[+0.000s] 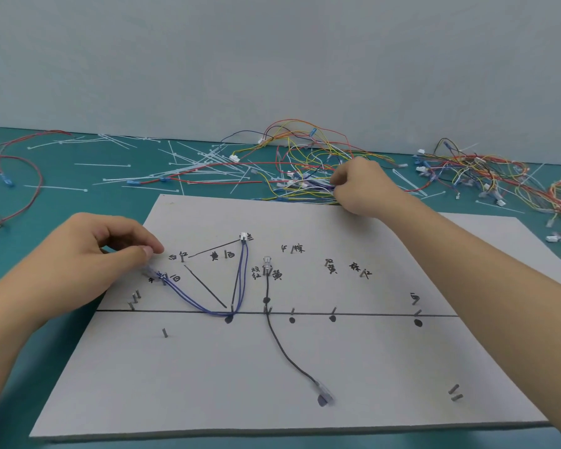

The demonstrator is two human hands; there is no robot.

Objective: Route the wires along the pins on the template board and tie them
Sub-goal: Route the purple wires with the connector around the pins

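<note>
Template board bears handwritten labels: 黄白, 双红, 黄, 棕红. Left grip pinches end of blue wire at board's upper left. Wire dips to black dot on centre line, rises to white connector. Right grip curled on loose wires piled on worktop, just beyond board's far edge.

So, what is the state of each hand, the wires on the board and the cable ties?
left hand: pinches one end of the blue wires
right hand: grips strands in the wire pile
blue wires: routed in a V round a lower pin, untied
black wire: runs between two pins, lower end lying free
cable ties: scattered loose on the mat, unused
</note>
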